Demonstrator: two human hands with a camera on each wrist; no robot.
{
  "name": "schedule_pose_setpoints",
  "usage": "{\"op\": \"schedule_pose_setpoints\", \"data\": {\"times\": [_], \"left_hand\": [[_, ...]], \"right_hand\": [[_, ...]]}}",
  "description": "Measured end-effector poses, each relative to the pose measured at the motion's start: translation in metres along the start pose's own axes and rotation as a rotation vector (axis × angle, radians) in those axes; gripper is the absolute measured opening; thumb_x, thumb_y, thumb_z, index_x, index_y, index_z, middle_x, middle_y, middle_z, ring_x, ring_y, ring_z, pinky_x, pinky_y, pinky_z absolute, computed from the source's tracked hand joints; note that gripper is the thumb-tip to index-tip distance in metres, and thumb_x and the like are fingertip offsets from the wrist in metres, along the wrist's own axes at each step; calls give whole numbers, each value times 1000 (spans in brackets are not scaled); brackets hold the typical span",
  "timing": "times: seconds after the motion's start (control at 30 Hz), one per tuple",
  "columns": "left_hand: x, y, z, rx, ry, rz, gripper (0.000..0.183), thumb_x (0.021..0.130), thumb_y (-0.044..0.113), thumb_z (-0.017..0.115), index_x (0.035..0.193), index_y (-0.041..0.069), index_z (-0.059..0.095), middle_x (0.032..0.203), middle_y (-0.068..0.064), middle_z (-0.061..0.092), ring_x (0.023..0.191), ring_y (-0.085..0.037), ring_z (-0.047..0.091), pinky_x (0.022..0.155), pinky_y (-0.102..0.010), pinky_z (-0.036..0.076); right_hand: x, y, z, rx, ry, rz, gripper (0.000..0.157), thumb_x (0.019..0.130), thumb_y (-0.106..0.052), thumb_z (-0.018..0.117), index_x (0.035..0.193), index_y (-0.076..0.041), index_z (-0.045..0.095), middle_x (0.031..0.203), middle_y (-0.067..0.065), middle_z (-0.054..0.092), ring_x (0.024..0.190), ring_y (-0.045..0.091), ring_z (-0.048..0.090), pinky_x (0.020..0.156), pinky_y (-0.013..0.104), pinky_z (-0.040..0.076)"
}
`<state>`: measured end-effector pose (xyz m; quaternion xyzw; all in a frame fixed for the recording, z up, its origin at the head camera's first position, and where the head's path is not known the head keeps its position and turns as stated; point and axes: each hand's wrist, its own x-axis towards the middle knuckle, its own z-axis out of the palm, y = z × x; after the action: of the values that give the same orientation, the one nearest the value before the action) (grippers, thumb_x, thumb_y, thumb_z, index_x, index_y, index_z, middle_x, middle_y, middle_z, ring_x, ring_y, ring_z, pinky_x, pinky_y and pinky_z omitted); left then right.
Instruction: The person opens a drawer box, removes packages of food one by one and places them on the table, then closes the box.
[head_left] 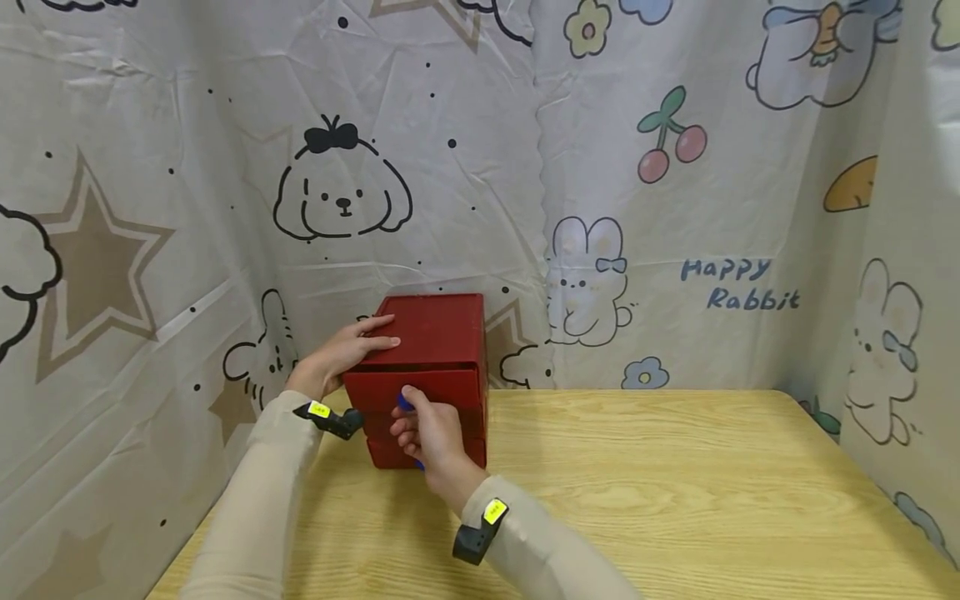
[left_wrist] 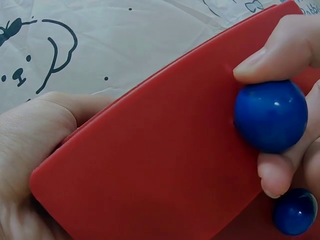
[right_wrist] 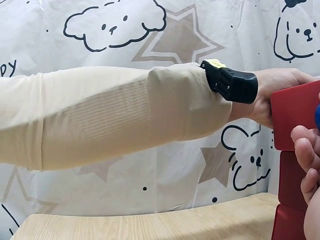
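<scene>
White cartoon-printed cloth [head_left: 480, 100] hung behind a pale wood-grain table [head_left: 675, 483] in head view; boxy red drawer unit [head_left: 447, 382] sat at table's 11 o'clock. Left hand [head_left: 337, 358] lay over its upper-left edge, fingers extended, apparently bracing it; right hand [head_left: 438, 437] at its front. Left wrist: right hand pinched the glossy blue ball-shaped knob [left_wrist: 271, 116], thumb 12 o'clock, finger 6, likely for purchase. Right wrist: smooth red fronts [right_wrist: 291, 175] stacked.

Both arms [head_left: 262, 492] forward, left hand [head_left: 339, 354] straight-fingered, right hand [head_left: 435, 433] pinching, thumb [left_wrist: 272, 57] uppermost
</scene>
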<state>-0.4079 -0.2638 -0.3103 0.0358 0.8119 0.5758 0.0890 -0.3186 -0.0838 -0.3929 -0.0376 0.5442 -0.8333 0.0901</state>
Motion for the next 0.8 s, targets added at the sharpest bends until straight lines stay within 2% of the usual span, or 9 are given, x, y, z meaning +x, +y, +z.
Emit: {"op": "schedule_pose_setpoints", "data": {"times": [0.2,0.47,0.8], "left_hand": [[-1,-1,-1,23,-4,9,78,99,38,70,165,31,30,167,-18,20,133,-44,47,98,-55,51],[1,-2,-1,55,10,15,78,97,39,71,164,31,32,169,-15,15,139,-42,39,110,-57,40],[2,-2,-2,52,11,4,78,97,39,72,164,31,32,168,-16,19,136,-42,43,110,-57,41]], "right_hand": [[-4,3,2,-12,16,-13,45,95,-47,69,83,-3,72,63,2,62,53,9,50,53,22,44],[-8,4,2,-14,32,-13,43,95,-45,69,80,-5,72,64,3,61,53,10,48,51,21,45],[-14,5,4,-31,49,-14,43,97,-43,69,77,-5,72,62,2,60,50,8,48,49,19,44]]}}
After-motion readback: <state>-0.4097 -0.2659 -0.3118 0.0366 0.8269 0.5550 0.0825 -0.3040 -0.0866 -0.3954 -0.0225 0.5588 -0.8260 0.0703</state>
